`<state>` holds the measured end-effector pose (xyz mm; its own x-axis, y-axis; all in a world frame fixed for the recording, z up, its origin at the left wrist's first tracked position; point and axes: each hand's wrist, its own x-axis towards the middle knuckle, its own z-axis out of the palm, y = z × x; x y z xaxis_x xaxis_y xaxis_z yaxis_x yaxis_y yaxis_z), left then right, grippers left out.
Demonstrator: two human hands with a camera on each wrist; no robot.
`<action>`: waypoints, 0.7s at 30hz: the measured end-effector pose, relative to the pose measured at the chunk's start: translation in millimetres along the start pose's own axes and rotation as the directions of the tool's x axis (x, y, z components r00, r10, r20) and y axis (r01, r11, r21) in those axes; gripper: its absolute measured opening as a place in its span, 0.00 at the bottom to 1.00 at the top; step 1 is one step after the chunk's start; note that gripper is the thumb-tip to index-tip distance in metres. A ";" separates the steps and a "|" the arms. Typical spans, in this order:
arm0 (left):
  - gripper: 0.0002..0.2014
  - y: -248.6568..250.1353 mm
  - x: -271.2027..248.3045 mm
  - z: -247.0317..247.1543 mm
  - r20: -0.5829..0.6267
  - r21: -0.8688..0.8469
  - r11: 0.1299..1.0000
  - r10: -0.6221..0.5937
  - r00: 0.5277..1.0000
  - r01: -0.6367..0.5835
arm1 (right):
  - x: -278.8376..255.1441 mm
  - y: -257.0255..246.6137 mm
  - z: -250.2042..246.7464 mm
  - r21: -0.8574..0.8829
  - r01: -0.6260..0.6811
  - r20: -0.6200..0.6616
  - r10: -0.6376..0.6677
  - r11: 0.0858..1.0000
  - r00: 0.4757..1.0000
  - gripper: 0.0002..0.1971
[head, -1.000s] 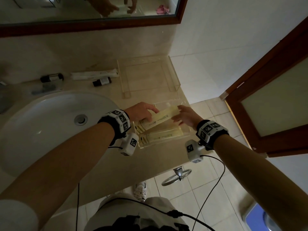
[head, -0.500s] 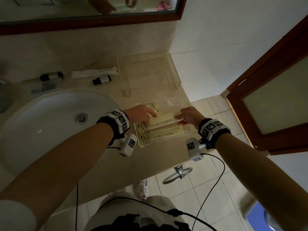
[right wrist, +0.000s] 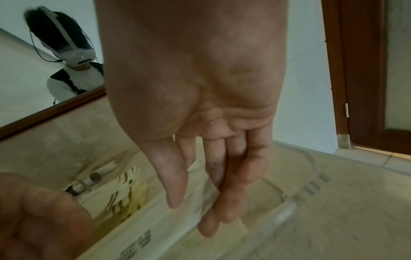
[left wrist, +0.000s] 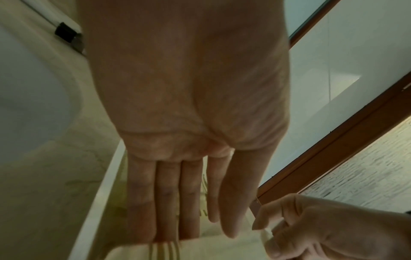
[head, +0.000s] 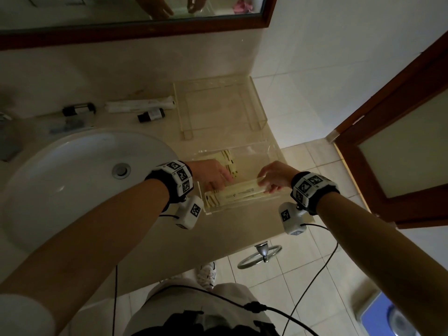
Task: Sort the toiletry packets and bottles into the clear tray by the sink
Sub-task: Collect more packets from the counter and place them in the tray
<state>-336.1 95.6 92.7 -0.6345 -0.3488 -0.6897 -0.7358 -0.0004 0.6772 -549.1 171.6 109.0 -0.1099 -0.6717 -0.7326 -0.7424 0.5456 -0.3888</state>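
Note:
A clear tray (head: 273, 152) stands at the counter's front right and holds several pale yellow packets (head: 228, 161). One long yellow packet (head: 240, 192) lies low along the tray's near wall. My right hand (head: 271, 183) pinches its right end between thumb and fingers, seen in the right wrist view (right wrist: 200, 207). My left hand (head: 215, 177) reaches into the tray. Its straight fingers (left wrist: 166, 202) rest on the packet's (left wrist: 222, 249) left end. Two small dark bottles (head: 151, 115) (head: 78, 109) and a long white packet (head: 140, 106) lie on the counter behind the sink.
A white sink (head: 72, 185) fills the counter's left. A second, taller clear stand (head: 257, 103) sits against the back wall behind the tray. The counter ends just right of the tray, with tiled floor and a wooden door (head: 388, 132) beyond.
Both hands have lowered the long packet from above the tray down inside it, toward the near wall. My left fingers have straightened onto it.

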 end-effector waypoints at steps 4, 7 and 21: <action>0.20 0.1 -0.3 -0.5 0.041 -0.011 1.000 -0.024 0.999 0.024 | 2.7 0.3 3.0 -0.079 -0.017 0.015 0.018 0.997 1.000 0.15; 0.20 0.1 1.5 -0.8 0.027 0.056 0.998 -0.017 0.999 0.015 | 6.3 -0.4 3.2 -0.146 -0.036 -0.020 0.033 0.989 0.999 0.17; 0.19 5.9 -7.0 -3.3 -0.020 0.041 0.999 0.029 0.999 -0.028 | 10.8 -9.3 0.8 -0.309 -0.060 -0.091 0.033 0.949 0.995 0.17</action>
<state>-335.3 94.9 102.3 -0.6505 -0.3674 -0.6647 -0.7270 0.0478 0.6850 -542.9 159.7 104.2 -0.1942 -0.6961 -0.6912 -0.9021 0.4035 -0.1529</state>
